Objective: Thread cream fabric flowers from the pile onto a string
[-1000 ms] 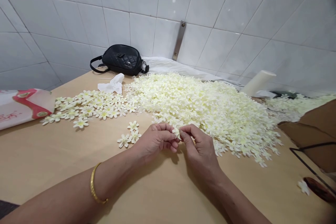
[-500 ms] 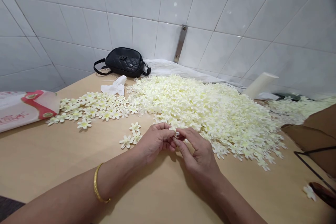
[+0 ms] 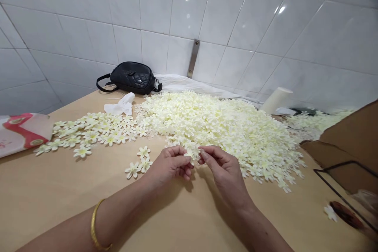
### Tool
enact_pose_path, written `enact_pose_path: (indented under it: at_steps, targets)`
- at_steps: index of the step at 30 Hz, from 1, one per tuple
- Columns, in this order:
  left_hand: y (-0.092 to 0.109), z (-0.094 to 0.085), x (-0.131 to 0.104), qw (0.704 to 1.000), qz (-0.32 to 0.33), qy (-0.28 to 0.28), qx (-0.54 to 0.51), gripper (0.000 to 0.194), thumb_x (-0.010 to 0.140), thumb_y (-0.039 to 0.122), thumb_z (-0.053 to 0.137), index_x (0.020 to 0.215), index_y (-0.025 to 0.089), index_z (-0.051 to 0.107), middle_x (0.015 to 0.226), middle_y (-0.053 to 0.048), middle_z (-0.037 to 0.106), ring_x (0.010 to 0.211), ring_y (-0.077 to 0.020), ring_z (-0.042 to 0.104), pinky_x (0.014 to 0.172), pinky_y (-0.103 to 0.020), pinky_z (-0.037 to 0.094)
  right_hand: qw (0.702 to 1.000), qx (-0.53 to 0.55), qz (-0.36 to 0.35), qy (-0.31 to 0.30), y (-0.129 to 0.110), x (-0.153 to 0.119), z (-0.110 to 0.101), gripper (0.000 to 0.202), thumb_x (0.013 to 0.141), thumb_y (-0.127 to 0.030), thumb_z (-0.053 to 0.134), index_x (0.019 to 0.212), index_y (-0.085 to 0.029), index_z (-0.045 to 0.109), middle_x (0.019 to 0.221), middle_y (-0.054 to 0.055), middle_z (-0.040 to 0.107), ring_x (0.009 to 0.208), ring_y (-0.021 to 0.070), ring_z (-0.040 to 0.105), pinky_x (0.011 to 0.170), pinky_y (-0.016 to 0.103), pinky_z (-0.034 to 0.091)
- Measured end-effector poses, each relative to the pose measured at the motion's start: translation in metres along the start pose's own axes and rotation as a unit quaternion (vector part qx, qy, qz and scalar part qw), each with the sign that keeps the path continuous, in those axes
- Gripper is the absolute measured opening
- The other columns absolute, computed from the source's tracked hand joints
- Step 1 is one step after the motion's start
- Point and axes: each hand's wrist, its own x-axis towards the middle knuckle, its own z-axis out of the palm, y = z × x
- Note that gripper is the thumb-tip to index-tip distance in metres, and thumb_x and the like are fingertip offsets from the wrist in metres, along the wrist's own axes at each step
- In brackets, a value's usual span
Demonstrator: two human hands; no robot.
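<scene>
Between my two hands is a small pale-yellow artificial flower (image 3: 192, 152), held just in front of the big heap. My left hand (image 3: 174, 163) pinches its left side between thumb and fingers; a gold bangle circles that wrist. My right hand (image 3: 223, 169) is closed at the flower's right edge, thumb against forefinger. Behind them spreads a large flower heap (image 3: 221, 122), white petals with yellowish centres. A few loose flowers (image 3: 132, 169) lie left of my left hand. Farther left is a flatter spread of flowers (image 3: 97, 130).
A black quilted bag (image 3: 132, 77) stands at the back by the tiled wall, with crumpled white tissue (image 3: 119, 105) in front. A red-and-white plastic bag (image 3: 23, 134) lies far left. At right are a white roll (image 3: 276, 101), a cardboard box (image 3: 348, 145) and a dark oval object (image 3: 346, 214).
The view has shifted, so the scene sits lower and farther left. My hands have drawn slightly apart, and the flower between them now shows its petals more fully.
</scene>
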Motion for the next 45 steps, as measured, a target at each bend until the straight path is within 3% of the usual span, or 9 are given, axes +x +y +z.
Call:
enact_pose_path:
  at_steps: [4,8,12,17,20,23,27,30,45]
  targets:
    - [0.0,0.002,0.0,1.0,-0.006,0.009,0.018,0.018,0.062,0.018,0.064,0.062,0.014,0.047,0.051,0.0,0.057,0.041,-0.0075,0.05,0.044,-0.019,0.039,0.999,-0.001,-0.008,0.044,0.003,0.01,-0.013,0.019,0.078,-0.03,0.051,0.079,-0.015,0.063,0.066,0.002,0.058,0.065,0.0142,0.054,0.061,0.027,0.044]
    - [-0.003,0.0,0.003,1.0,-0.001,0.011,0.02,0.018,0.062,0.018,0.064,0.062,0.015,0.046,0.051,0.0,0.057,0.041,-0.007,0.049,0.043,-0.019,0.038,0.98,-0.116,-0.112,0.116,0.002,0.028,-0.036,0.018,0.079,-0.028,0.05,0.084,-0.017,0.063,0.076,0.004,0.062,0.071,0.0168,0.056,0.065,0.03,0.045]
    - [-0.006,-0.002,0.004,1.0,-0.005,-0.005,0.019,0.021,0.061,0.021,0.066,0.06,0.015,0.046,0.051,-0.001,0.057,0.04,-0.007,0.048,0.042,-0.019,0.038,0.894,-0.318,-0.26,0.178,0.001,0.061,-0.056,0.02,0.082,-0.02,0.044,0.088,-0.017,0.063,0.082,0.007,0.06,0.078,0.0183,0.053,0.072,0.034,0.041]
    - [-0.004,-0.002,0.004,1.0,-0.002,0.011,0.002,0.02,0.063,0.022,0.065,0.061,0.014,0.047,0.052,-0.001,0.057,0.041,-0.007,0.048,0.042,-0.019,0.038,0.788,-0.52,-0.297,0.14,0.015,0.102,-0.057,0.024,0.079,-0.012,0.042,0.094,-0.016,0.061,0.087,0.01,0.056,0.081,0.0215,0.049,0.069,0.035,0.037]
    - [-0.002,-0.004,0.006,1.0,-0.003,0.015,-0.014,0.02,0.064,0.025,0.065,0.061,0.013,0.049,0.054,-0.002,0.057,0.042,-0.007,0.049,0.043,-0.019,0.038,0.801,-0.504,-0.3,0.122,0.018,0.096,-0.048,0.025,0.079,-0.015,0.043,0.098,-0.016,0.059,0.093,0.011,0.055,0.083,0.0215,0.049,0.071,0.037,0.038]
    - [-0.003,-0.006,0.006,1.0,0.0,-0.005,-0.016,0.019,0.064,0.024,0.065,0.06,0.013,0.05,0.055,-0.002,0.057,0.043,-0.0073,0.05,0.045,-0.02,0.039,0.851,-0.409,-0.303,0.126,0.009,0.064,-0.035,0.022,0.081,-0.018,0.045,0.097,-0.016,0.058,0.091,0.01,0.055,0.087,0.0216,0.05,0.075,0.037,0.039]
    - [-0.003,-0.008,0.005,0.999,0.006,-0.012,-0.043,0.015,0.063,0.02,0.067,0.062,0.012,0.055,0.054,-0.001,0.056,0.046,-0.0077,0.05,0.049,-0.02,0.04,0.916,-0.29,-0.277,-0.007,-0.006,0.02,-0.017,0.013,0.08,-0.019,0.049,0.089,-0.018,0.058,0.085,0.006,0.057,0.08,0.0168,0.054,0.07,0.028,0.044]
    - [-0.002,-0.008,0.005,0.999,-0.008,-0.014,-0.046,0.015,0.063,0.021,0.068,0.063,0.012,0.056,0.055,-0.002,0.058,0.046,-0.0077,0.051,0.049,-0.02,0.039,0.928,-0.25,-0.264,-0.08,-0.005,0.006,-0.006,0.013,0.081,-0.016,0.046,0.086,-0.018,0.057,0.081,0.005,0.057,0.073,0.0147,0.055,0.064,0.025,0.044]
    - [-0.004,-0.009,0.006,0.999,-0.005,-0.044,-0.03,0.016,0.061,0.015,0.069,0.068,0.012,0.055,0.058,-0.003,0.061,0.053,-0.0094,0.055,0.059,-0.024,0.042,0.915,-0.298,-0.263,-0.073,0.013,0.002,-0.002,0.02,0.076,-0.006,0.037,0.071,-0.016,0.052,0.066,0.003,0.048,0.061,0.0137,0.044,0.056,0.024,0.035]
